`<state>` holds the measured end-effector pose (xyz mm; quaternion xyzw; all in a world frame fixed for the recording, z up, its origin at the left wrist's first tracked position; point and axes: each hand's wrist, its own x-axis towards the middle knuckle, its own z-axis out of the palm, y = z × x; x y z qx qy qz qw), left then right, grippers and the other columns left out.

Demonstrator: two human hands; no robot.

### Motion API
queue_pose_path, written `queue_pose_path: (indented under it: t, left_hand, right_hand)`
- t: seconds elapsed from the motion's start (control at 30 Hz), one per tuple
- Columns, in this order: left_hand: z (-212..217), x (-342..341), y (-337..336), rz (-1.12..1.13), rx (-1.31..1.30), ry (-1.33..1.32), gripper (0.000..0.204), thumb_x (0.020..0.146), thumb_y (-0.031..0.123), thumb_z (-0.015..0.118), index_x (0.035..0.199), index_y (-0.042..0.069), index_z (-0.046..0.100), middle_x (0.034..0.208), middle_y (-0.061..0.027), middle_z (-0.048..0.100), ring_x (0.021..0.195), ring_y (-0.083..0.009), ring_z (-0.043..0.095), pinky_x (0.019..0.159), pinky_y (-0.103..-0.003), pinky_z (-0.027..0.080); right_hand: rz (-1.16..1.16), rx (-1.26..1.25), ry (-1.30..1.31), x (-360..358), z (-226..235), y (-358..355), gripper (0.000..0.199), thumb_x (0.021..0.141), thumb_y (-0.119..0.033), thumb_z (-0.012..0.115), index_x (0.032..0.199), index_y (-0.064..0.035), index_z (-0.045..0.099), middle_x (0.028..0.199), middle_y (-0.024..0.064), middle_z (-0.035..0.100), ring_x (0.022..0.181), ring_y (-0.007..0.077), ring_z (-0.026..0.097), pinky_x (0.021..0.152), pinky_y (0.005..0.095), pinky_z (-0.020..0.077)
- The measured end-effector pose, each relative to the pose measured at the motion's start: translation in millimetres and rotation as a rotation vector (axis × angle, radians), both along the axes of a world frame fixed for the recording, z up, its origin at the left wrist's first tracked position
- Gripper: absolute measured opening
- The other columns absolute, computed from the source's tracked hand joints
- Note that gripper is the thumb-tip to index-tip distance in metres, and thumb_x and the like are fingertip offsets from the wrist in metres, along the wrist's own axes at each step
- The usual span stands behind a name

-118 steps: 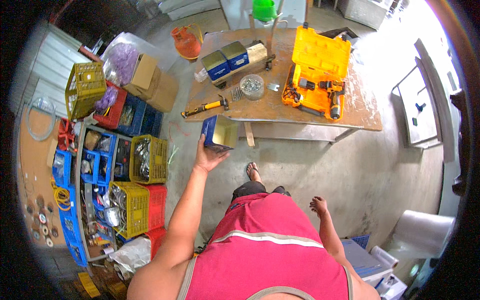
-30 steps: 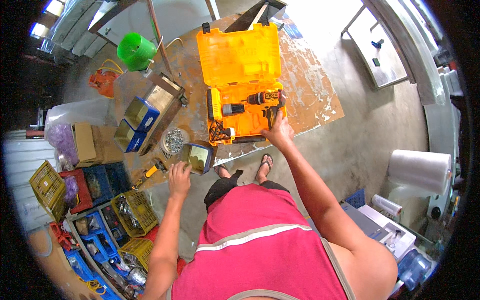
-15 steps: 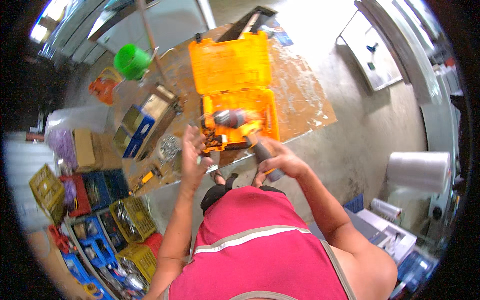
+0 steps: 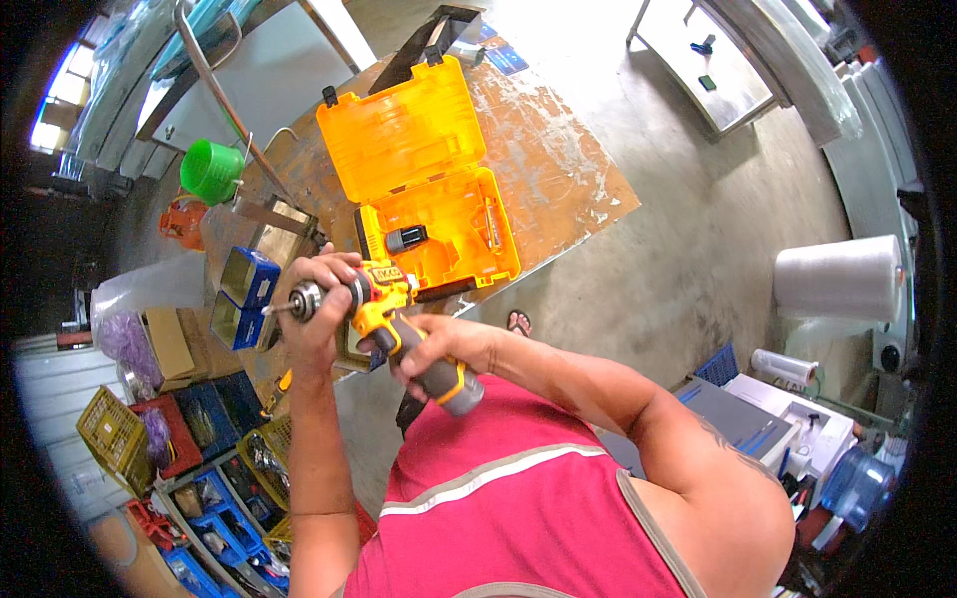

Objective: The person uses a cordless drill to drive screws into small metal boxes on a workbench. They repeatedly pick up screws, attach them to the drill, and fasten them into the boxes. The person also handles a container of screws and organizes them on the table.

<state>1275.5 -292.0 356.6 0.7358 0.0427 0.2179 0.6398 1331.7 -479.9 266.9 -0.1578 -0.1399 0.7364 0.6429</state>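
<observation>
I hold a yellow and black cordless drill (image 4: 377,317) in front of my body, its chuck turned to the left with a thin bit sticking out. My left hand (image 4: 324,299) is wrapped round the front collar, just behind the chuck. Round the dark grip is my right hand (image 4: 439,347), with the battery end showing below it. Just beyond the drill, an orange tool case (image 4: 399,130) lies open on the worn brown table (image 4: 573,184). A black piece (image 4: 406,237) that looks like a battery lies in its lower half, near a small metallic piece (image 4: 491,224).
Blue bins (image 4: 261,281) stand at the table's left side, near a green container (image 4: 211,171). Crates and trays of parts (image 4: 204,518) fill the lower left. A roll of clear wrap (image 4: 837,279) and a blue water bottle (image 4: 859,488) are at the right.
The drill has come from over the case toward me and left, its chuck still leftward. My left hand, open before, has closed round its front. My view has shifted too.
</observation>
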Motion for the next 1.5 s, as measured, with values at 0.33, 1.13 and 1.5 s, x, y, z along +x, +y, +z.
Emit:
queue_pose_path:
  t: [0.33, 1.13, 1.5]
  left_hand:
    - [-104, 0, -20, 0.559, -0.407, 0.268, 0.014, 0.094, 0.018, 0.071, 0.099, 0.006, 0.064, 0.096, -0.0071, 0.066, 0.100, -0.0183, 0.066, 0.096, -0.036, 0.053]
    - [-115, -84, 49, 0.365, -0.371, 0.069, 0.020, 0.104, 0.022, 0.065, 0.104, 0.001, 0.068, 0.088, -0.0035, 0.068, 0.081, -0.0117, 0.065, 0.074, -0.029, 0.053]
    - [-152, -21, 126, 0.257, -0.119, 0.329, 0.015, 0.101, 0.017, 0.067, 0.098, 0.003, 0.069, 0.082, 0.0018, 0.066, 0.074, -0.0071, 0.059, 0.068, -0.027, 0.049]
  right_hand:
    - [-0.246, -0.388, -0.470, -25, -54, 11, 0.038, 0.081, -0.011, 0.076, 0.115, -0.0013, 0.062, 0.087, 0.0093, 0.070, 0.073, 0.0216, 0.070, 0.068, 0.0370, 0.0594]
    - [-0.452, -0.662, -0.598, -50, -52, 10, 0.060, 0.073, -0.013, 0.076, 0.127, 0.0001, 0.052, 0.086, 0.0084, 0.064, 0.072, 0.0214, 0.067, 0.067, 0.0357, 0.0572]
    - [-0.999, -0.923, -0.461, -63, -30, -68, 0.067, 0.074, -0.011, 0.072, 0.135, 0.0017, 0.049, 0.089, 0.0095, 0.064, 0.073, 0.0235, 0.068, 0.069, 0.0370, 0.0568]
